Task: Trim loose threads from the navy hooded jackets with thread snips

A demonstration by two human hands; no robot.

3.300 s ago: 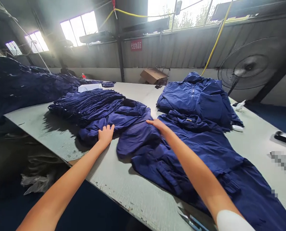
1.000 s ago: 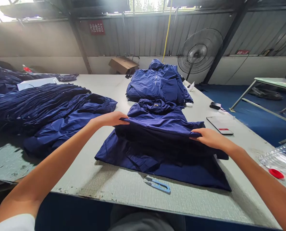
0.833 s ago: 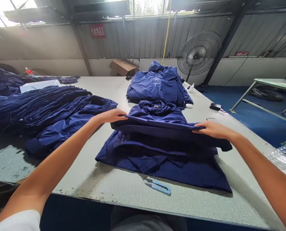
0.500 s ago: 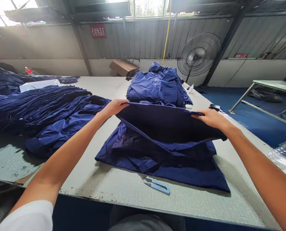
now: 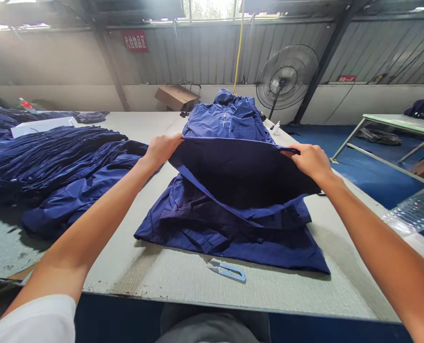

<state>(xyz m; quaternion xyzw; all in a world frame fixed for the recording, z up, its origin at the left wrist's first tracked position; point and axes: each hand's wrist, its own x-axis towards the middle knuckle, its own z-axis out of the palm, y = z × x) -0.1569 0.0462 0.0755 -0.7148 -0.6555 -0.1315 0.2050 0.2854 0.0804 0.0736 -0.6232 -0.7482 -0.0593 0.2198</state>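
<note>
A navy jacket (image 5: 233, 247) lies on the table in front of me, its upper layer lifted so that the dark inside shows below the raised edge. My left hand (image 5: 163, 148) pinches that edge at its left end. At the right end of the same edge, my right hand (image 5: 310, 161) is closed on the fabric. The lower part of the garment rests flat on the tabletop. Close to its near hem lies a pair of blue thread snips (image 5: 229, 271), touched by neither hand.
Behind the raised cloth stands a stack of folded navy jackets (image 5: 226, 116). A long heap of navy garments (image 5: 62, 157) covers the table's left side. Farther back are a cardboard box (image 5: 178, 97) and a standing fan (image 5: 285, 81). Clear plastic (image 5: 411, 214) sits at the right.
Both hands have raised the fabric edge a little, so the opening beneath it gapes wider. The whole view has shifted slightly.
</note>
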